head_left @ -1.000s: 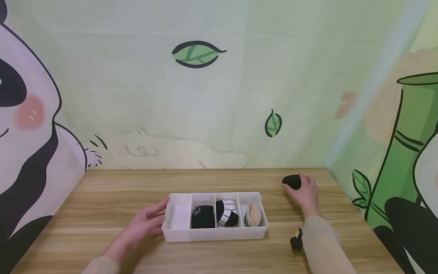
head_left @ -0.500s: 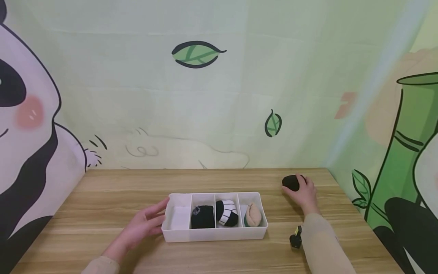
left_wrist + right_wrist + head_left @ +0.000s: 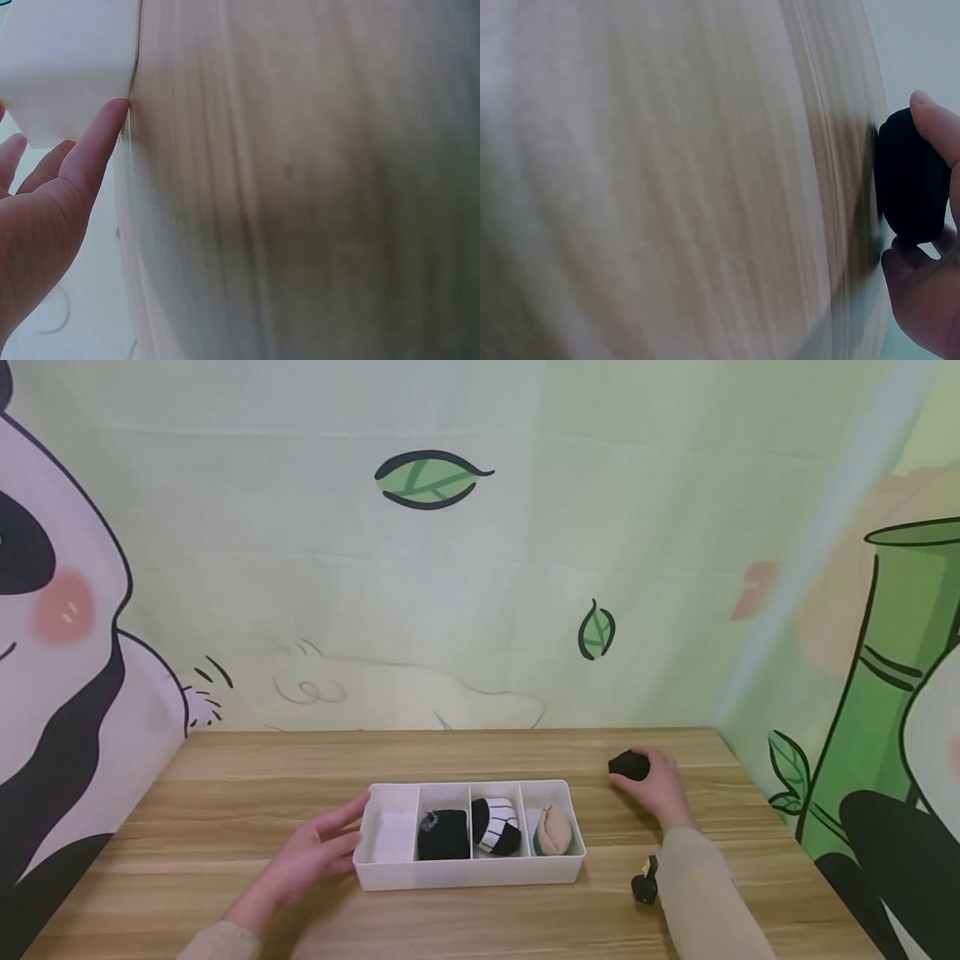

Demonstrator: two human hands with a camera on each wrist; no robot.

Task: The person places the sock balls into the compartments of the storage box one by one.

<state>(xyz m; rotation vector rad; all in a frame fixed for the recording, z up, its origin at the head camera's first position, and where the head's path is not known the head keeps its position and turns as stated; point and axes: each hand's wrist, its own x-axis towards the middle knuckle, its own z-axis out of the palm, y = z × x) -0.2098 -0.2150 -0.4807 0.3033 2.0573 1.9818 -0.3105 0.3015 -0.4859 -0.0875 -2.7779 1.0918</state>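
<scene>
At the back right of the table, my right hand (image 3: 660, 783) grips a rolled-up black sock (image 3: 628, 766) between thumb and fingers. In the right wrist view this dark sock (image 3: 912, 178) is close over the wood, with the thumb on one end and fingers at the other. My left hand (image 3: 318, 843) rests its extended fingers against the left end of a white divided box (image 3: 472, 874). Standing in its compartments, from the left after a bare one, are a rolled black sock (image 3: 444, 835), a black-and-white striped one (image 3: 498, 827) and a beige one (image 3: 553, 831) with a green edge.
The wooden table (image 3: 480, 922) runs back to a pale green cloth backdrop (image 3: 480, 577) printed with pandas, leaves and bamboo. A small black device (image 3: 644, 888) with a yellow bit shows beside the right sleeve (image 3: 708, 893).
My right hand has gripped the black sock and shifted it slightly left and nearer. The left hand and the box stay where they were.
</scene>
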